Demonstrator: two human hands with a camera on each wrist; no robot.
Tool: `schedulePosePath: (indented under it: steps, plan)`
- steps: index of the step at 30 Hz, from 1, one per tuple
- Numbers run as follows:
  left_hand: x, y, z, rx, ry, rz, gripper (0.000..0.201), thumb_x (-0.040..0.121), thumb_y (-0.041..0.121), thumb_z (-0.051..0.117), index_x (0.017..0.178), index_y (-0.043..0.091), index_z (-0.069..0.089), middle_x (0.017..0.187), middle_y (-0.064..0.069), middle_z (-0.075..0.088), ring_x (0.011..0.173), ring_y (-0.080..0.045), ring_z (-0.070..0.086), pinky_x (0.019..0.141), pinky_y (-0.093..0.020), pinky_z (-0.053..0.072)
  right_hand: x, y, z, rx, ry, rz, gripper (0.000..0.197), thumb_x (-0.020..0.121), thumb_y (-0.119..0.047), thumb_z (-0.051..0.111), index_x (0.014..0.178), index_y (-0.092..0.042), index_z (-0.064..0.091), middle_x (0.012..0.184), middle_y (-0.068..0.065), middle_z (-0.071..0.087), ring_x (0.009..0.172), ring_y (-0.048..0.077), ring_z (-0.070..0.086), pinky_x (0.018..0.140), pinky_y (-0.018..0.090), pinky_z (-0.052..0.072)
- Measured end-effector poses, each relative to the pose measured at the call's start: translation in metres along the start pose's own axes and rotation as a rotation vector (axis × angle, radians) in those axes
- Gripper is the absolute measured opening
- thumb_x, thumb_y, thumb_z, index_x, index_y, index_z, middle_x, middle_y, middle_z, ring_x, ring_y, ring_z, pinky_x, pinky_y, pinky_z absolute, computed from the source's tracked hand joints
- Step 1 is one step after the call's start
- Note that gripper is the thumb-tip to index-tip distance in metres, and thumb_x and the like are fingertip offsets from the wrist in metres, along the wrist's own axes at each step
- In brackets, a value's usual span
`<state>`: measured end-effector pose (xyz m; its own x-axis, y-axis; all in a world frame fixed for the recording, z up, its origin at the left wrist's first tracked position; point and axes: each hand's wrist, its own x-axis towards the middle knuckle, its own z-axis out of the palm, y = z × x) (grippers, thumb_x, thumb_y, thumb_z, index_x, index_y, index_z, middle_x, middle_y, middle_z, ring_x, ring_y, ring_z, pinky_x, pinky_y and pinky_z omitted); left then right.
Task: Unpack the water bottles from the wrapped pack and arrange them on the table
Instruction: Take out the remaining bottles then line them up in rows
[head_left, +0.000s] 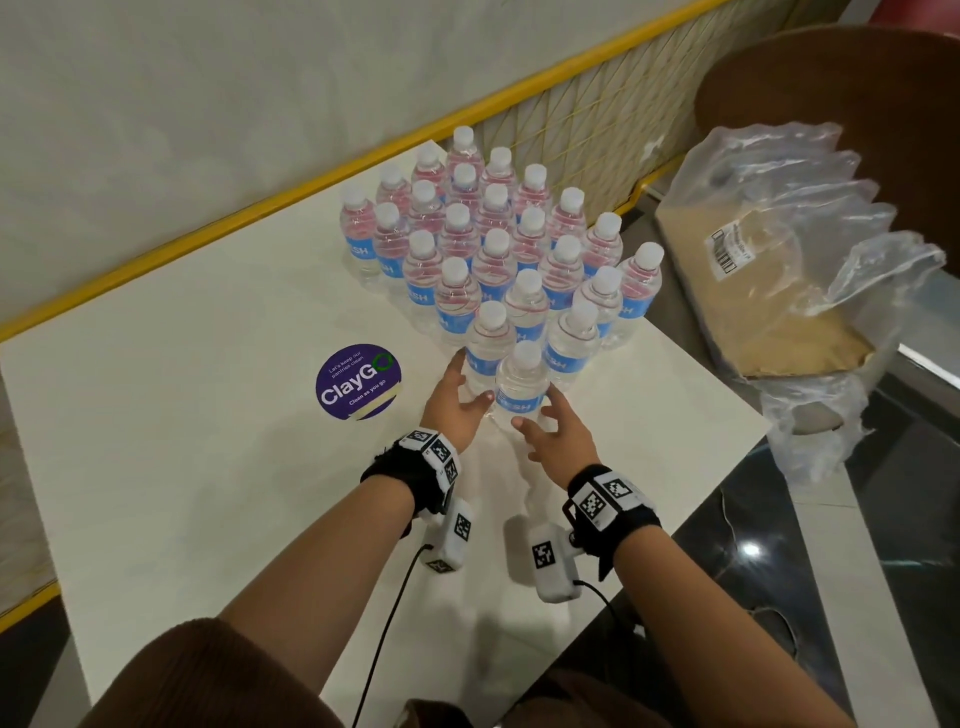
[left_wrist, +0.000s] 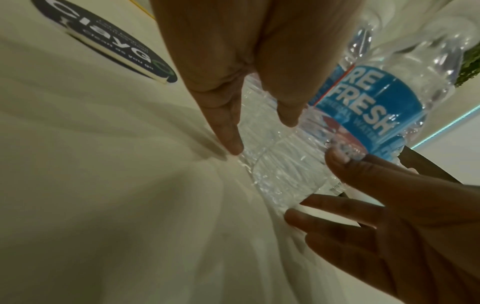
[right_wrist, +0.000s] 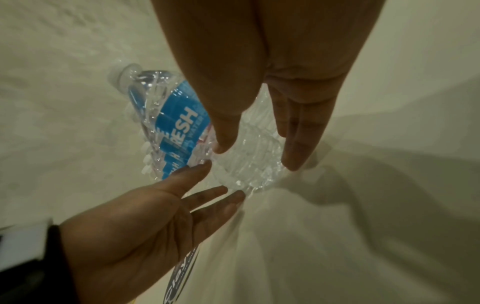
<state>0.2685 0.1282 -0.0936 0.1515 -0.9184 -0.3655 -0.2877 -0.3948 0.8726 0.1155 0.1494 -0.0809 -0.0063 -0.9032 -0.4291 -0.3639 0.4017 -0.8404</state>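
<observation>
Several clear water bottles with white caps and blue labels stand in tight rows on the white table (head_left: 208, 415). The nearest bottle (head_left: 522, 387) stands alone at the front of the group. My left hand (head_left: 462, 395) is at its left side and my right hand (head_left: 540, 415) at its right side. Both hands have straight fingers. In the left wrist view the left hand (left_wrist: 259, 135) lies along the bottle (left_wrist: 371, 107), and a fingertip of the right hand (left_wrist: 376, 205) touches it. The right wrist view shows the right hand (right_wrist: 257, 156) over the bottle (right_wrist: 176, 127) and the left hand (right_wrist: 155, 216) at its base.
The emptied plastic wrap (head_left: 810, 208) with its cardboard tray (head_left: 769, 312) lies on a brown chair (head_left: 831, 78) to the right of the table. A round purple sticker (head_left: 358, 382) is on the tabletop left of my hands. A yellow rail (head_left: 260, 202) runs along the far edge.
</observation>
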Motion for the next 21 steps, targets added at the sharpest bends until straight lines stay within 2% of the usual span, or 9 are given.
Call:
schedulePosePath:
  steps: [3, 5, 8, 11, 13, 16, 19, 21]
  plan:
    - [0.003, 0.006, 0.003, -0.016, 0.037, 0.071, 0.068, 0.09, 0.017, 0.061, 0.148, 0.028, 0.026, 0.145, -0.002, 0.045, 0.132, -0.022, 0.046, 0.108, -0.045, 0.041, 0.003, 0.004, 0.003, -0.01, 0.042, 0.007, 0.066, 0.085, -0.03, 0.066, 0.142, -0.035, 0.033, 0.136, 0.009, 0.049, 0.111, 0.029, 0.06, 0.08, 0.04, 0.057]
    - [0.006, 0.006, 0.003, 0.002, 0.042, 0.122, 0.064, 0.089, 0.015, 0.061, 0.145, 0.027, 0.032, 0.143, 0.001, 0.047, 0.131, -0.019, 0.047, 0.11, -0.041, 0.039, 0.003, 0.005, 0.004, -0.019, 0.031, 0.006, 0.066, 0.085, -0.032, 0.066, 0.142, -0.035, 0.031, 0.135, 0.006, 0.05, 0.11, 0.029, 0.06, 0.079, 0.039, 0.057]
    - [0.011, 0.003, 0.004, -0.019, 0.044, 0.115, 0.06, 0.086, 0.016, 0.064, 0.14, 0.026, 0.04, 0.136, 0.001, 0.054, 0.123, -0.021, 0.054, 0.105, -0.04, 0.043, 0.007, 0.005, 0.007, -0.039, -0.013, -0.021, 0.074, 0.081, -0.034, 0.071, 0.141, -0.032, 0.028, 0.135, 0.0, 0.049, 0.11, 0.027, 0.06, 0.082, 0.043, 0.056]
    - [0.018, 0.002, 0.004, 0.022, 0.074, 0.133, 0.058, 0.083, 0.017, 0.07, 0.135, 0.017, 0.046, 0.13, -0.007, 0.053, 0.119, -0.022, 0.053, 0.101, -0.03, 0.042, 0.012, 0.002, 0.009, -0.031, -0.019, -0.012, 0.069, 0.081, -0.034, 0.07, 0.139, -0.027, 0.032, 0.135, 0.001, 0.049, 0.098, 0.029, 0.064, 0.062, 0.031, 0.057]
    - [0.021, 0.002, 0.004, 0.041, 0.085, 0.111, 0.061, 0.079, 0.022, 0.075, 0.133, 0.015, 0.048, 0.124, -0.01, 0.051, 0.114, -0.023, 0.054, 0.096, -0.03, 0.044, 0.013, 0.004, 0.009, -0.012, -0.011, -0.001, 0.064, 0.084, -0.032, 0.068, 0.138, -0.027, 0.034, 0.134, 0.001, 0.049, 0.093, 0.029, 0.066, 0.063, 0.031, 0.057]
    - [0.022, -0.003, 0.003, 0.015, 0.062, 0.079, 0.067, 0.074, 0.027, 0.078, 0.133, 0.017, 0.047, 0.125, -0.007, 0.054, 0.111, -0.023, 0.057, 0.096, -0.037, 0.048, 0.01, 0.01, 0.008, 0.056, 0.016, 0.012, 0.056, 0.087, -0.026, 0.065, 0.135, -0.026, 0.037, 0.13, -0.002, 0.048, 0.091, 0.029, 0.067, 0.074, 0.039, 0.058]
    - [0.017, -0.012, 0.002, -0.026, 0.007, 0.053, 0.07, 0.08, 0.023, 0.074, 0.141, 0.021, 0.038, 0.137, 0.0, 0.051, 0.1, -0.019, 0.061, 0.09, -0.029, 0.047, 0.009, 0.014, 0.008, 0.095, 0.026, 0.025, 0.053, 0.088, -0.025, 0.064, 0.134, -0.024, 0.038, 0.128, -0.003, 0.043, 0.09, 0.028, 0.067, 0.079, 0.04, 0.057]
    - [0.018, -0.016, 0.001, -0.022, 0.009, 0.051, 0.07, 0.082, 0.023, 0.072, 0.143, 0.022, 0.037, 0.139, 0.0, 0.05, 0.093, -0.016, 0.059, 0.085, -0.024, 0.045, 0.012, 0.017, 0.008, 0.079, 0.045, 0.015, 0.052, 0.087, -0.024, 0.065, 0.134, -0.022, 0.041, 0.127, 0.002, 0.045, 0.087, 0.028, 0.067, 0.079, 0.04, 0.058]
